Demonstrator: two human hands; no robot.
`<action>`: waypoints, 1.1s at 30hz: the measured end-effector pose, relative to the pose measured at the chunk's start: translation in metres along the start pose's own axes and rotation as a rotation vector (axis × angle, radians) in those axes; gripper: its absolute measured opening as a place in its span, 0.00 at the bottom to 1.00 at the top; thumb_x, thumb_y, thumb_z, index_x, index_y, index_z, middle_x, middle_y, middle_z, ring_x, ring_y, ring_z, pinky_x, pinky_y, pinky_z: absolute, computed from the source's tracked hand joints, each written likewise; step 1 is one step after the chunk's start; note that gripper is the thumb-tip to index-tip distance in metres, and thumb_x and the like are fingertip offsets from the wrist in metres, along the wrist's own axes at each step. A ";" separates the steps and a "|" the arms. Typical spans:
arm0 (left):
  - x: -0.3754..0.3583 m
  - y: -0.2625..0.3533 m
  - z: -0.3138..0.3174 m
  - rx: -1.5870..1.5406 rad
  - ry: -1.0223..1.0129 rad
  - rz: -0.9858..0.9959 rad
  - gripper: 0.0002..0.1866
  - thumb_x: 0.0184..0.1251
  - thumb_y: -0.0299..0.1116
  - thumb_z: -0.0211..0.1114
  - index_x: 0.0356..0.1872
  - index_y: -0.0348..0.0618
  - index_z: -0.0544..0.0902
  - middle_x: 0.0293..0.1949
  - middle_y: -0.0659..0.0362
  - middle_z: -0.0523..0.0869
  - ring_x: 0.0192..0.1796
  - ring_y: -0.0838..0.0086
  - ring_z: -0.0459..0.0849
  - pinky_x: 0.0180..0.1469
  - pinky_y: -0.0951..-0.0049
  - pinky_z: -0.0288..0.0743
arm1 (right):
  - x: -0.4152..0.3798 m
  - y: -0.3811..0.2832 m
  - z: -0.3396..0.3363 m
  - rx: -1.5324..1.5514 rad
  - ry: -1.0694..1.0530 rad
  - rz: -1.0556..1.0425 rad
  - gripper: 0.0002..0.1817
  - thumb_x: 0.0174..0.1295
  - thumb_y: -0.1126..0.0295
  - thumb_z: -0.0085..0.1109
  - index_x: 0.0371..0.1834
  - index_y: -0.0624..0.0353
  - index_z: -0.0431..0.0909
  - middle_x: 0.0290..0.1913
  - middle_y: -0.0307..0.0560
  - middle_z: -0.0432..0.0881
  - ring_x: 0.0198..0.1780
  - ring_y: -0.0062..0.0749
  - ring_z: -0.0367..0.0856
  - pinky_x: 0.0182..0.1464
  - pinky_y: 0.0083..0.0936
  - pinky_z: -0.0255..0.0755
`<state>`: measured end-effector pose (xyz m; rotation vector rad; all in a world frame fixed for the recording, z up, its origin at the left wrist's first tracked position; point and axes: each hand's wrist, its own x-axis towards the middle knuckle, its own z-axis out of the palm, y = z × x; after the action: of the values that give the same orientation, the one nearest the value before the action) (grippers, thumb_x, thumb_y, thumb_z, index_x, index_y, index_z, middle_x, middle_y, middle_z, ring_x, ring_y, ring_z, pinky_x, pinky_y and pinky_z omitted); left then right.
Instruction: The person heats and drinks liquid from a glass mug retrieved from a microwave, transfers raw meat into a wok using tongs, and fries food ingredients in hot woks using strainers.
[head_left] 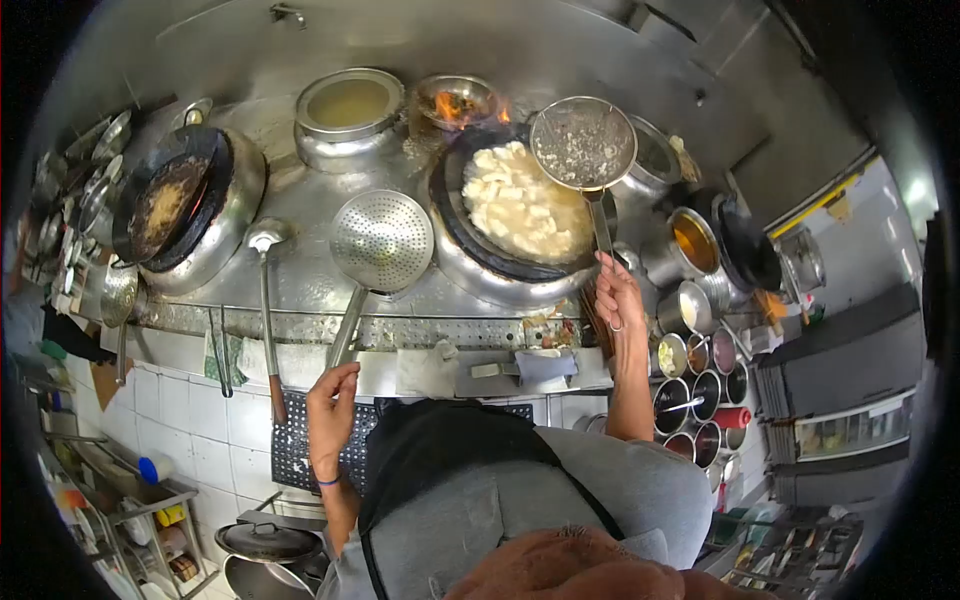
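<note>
In my right hand (620,297) is the handle of a round mesh strainer (583,140), its fingers closed around it. The strainer is above the right edge of a large wok, with small bits on its mesh. Pale, whitish pieces of food (520,205) fill the wok in cloudy liquid. My left hand (332,412) is closed at the lower end of a perforated skimmer's handle; the rest of that handle is hidden by the hand. The skimmer's bowl (381,240) is over the steel stovetop, left of the wok, with nothing in it.
A ladle (266,300) lies left of the skimmer. Farther left, a dark wok (170,205) sits on its burner. Flames rise by a small pan (457,105) at the back, beside a steel pot (350,105). Several seasoning containers (706,395) stand at my right.
</note>
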<state>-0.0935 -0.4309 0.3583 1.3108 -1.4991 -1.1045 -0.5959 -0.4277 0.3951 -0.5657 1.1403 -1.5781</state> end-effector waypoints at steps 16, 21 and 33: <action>-0.008 -0.090 -0.133 -0.041 0.267 -0.265 0.10 0.73 0.25 0.58 0.48 0.31 0.83 0.38 0.55 0.85 0.38 0.76 0.79 0.41 0.76 0.73 | 0.320 -0.030 0.207 -1.903 0.389 -0.862 0.26 0.59 0.71 0.52 0.63 0.70 0.74 0.34 0.65 0.83 0.36 0.50 0.86 0.41 0.45 0.80; 0.000 -0.090 -0.128 0.041 0.254 -0.180 0.10 0.72 0.25 0.59 0.47 0.31 0.84 0.36 0.54 0.85 0.36 0.76 0.79 0.39 0.75 0.72 | 0.354 0.017 0.192 -2.214 0.125 -0.483 0.22 0.59 0.71 0.53 0.56 0.71 0.78 0.48 0.73 0.82 0.45 0.63 0.84 0.49 0.47 0.80; 0.043 -0.068 -0.082 0.082 0.108 -0.043 0.11 0.72 0.26 0.59 0.49 0.32 0.84 0.41 0.50 0.87 0.42 0.70 0.85 0.46 0.73 0.76 | 0.105 -0.002 0.086 -1.173 0.164 -0.489 0.18 0.70 0.69 0.50 0.60 0.57 0.80 0.20 0.30 0.67 0.22 0.15 0.64 0.22 0.20 0.59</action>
<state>-0.0015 -0.4853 0.3157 1.4418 -1.4555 -0.9919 -0.5613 -0.5576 0.4143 -1.5827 2.1510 -1.1988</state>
